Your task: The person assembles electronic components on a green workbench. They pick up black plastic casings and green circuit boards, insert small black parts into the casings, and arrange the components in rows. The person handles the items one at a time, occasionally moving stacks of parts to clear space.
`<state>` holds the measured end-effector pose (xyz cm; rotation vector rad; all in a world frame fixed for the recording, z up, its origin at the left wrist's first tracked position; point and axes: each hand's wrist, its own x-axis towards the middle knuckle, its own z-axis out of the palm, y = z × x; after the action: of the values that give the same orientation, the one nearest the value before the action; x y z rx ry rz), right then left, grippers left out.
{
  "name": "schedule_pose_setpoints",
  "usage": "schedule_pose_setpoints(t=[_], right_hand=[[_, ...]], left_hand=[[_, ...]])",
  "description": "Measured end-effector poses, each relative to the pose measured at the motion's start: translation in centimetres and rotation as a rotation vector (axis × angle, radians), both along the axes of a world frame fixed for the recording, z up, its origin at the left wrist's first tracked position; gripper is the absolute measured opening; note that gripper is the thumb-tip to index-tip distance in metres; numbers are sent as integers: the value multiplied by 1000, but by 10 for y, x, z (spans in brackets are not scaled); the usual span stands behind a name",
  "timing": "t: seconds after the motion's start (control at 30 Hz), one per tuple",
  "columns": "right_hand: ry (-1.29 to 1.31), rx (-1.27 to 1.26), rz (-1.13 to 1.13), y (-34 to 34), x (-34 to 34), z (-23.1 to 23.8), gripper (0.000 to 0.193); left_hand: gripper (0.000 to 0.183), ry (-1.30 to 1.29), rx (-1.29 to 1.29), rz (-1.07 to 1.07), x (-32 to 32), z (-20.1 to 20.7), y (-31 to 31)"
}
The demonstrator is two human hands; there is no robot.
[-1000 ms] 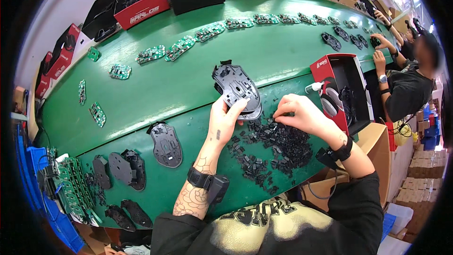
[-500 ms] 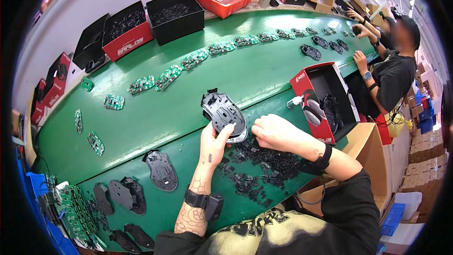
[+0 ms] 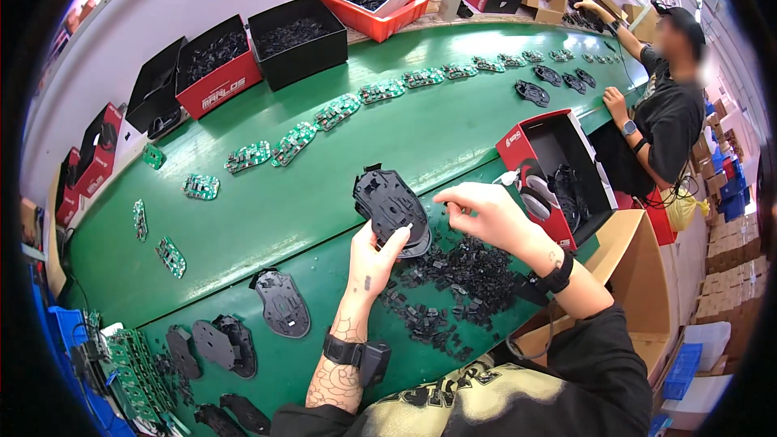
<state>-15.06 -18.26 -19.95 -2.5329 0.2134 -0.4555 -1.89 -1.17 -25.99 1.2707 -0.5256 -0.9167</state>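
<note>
L hand (image 3: 374, 255) is gripping the black mouse shell (image 3: 391, 204) by its near edge, fingers curled round it w/ thumb on top, holding it tilted just above the green conveyor belt (image 3: 267, 218), right by the pile of small black plastic parts (image 3: 453, 291). R hand (image 3: 486, 212) is hovering just beside the shell's right edge & over the pile, fingertips pinching together on what looks like a tiny black part, too small to tell for sure. Green circuit boards (image 3: 291, 142) are lying in a row further up the belt, more black mouse shells (image 3: 279, 303) are sitting near-left, and a red-and-black open box (image 3: 550, 170) is standing at the belt's right edge.
</note>
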Motion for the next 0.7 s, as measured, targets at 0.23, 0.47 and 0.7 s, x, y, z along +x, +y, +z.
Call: schedule_pose_setpoints(t=[0.23,0.47,0.7], right_hand=[[-86,535,-293,20,18,12,16],[-266,286,-356,57,47,-1,10],[-174,1039,-300,48,49,-17,25]], left_hand=[[31,25,1,11,1,-3,6],[29,-24,-48,25,4,2,12],[28,-131,47,2,1,-7,9]])
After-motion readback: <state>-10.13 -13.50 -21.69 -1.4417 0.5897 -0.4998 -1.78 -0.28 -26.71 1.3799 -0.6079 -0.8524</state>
